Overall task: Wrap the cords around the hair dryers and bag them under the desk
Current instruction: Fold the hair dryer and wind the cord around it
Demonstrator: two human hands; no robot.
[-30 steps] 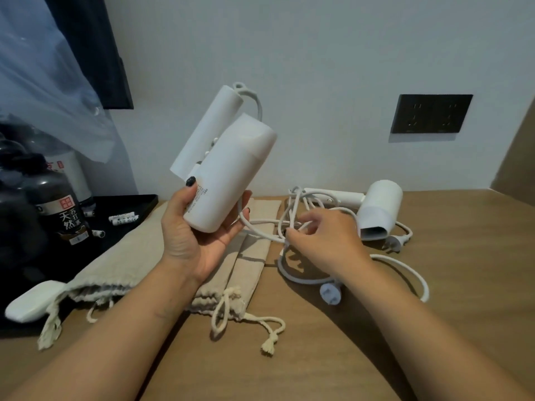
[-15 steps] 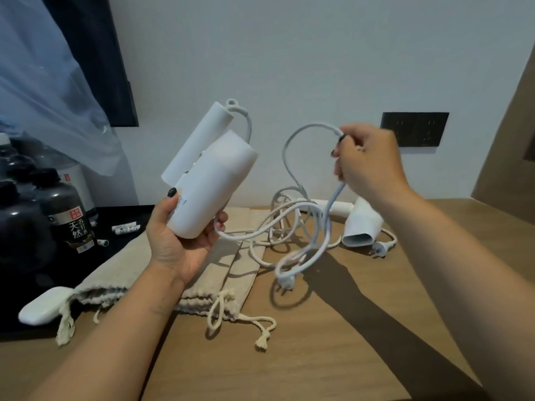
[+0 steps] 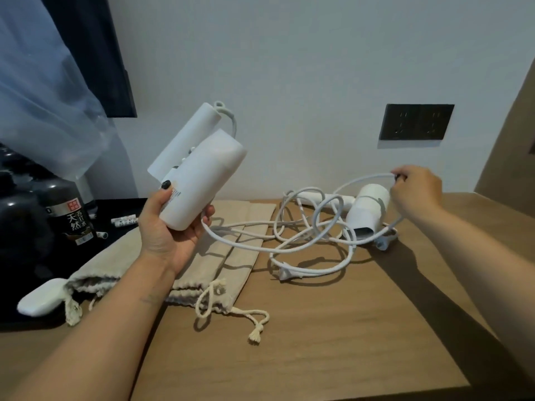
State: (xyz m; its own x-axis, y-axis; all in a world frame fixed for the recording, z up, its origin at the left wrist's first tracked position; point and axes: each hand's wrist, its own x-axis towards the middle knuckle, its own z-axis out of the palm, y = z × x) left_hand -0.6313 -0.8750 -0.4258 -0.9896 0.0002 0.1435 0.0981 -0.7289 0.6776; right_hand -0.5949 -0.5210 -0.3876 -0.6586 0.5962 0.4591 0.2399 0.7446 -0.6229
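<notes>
Head view, left hand: your left hand (image 3: 170,227) holds the folded hair dryer (image 3: 199,180) up off the bench (image 3: 333,328), fingers (image 3: 207,215) curled round the lower end of its barrel, thumb on the near side.
Head view, right hand: your right hand (image 3: 417,192) is out to the right, fingers pinching a raised loop of the white cord (image 3: 307,250).
Cord: from your left fingers it sags to the bench in loose coils, tangled with the cord of the second dryer (image 3: 367,209), which lies just below your right fingers.
Plugs: one plug (image 3: 286,274) lies at the near edge of the coils; another (image 3: 383,243) sits just beside the second dryer.
Bags: two drawstring bags (image 3: 225,250) lie flat under and beyond your left wrist.
Step in hand: I judge you are pulling the held dryer's cord free of the tangle; no turn is wound on yet.
Next move: separate the two cords, then bring the loop across to your left fingers and lay the first turn round the body.
Watch: dragging the loop may pull the second dryer along.
</notes>
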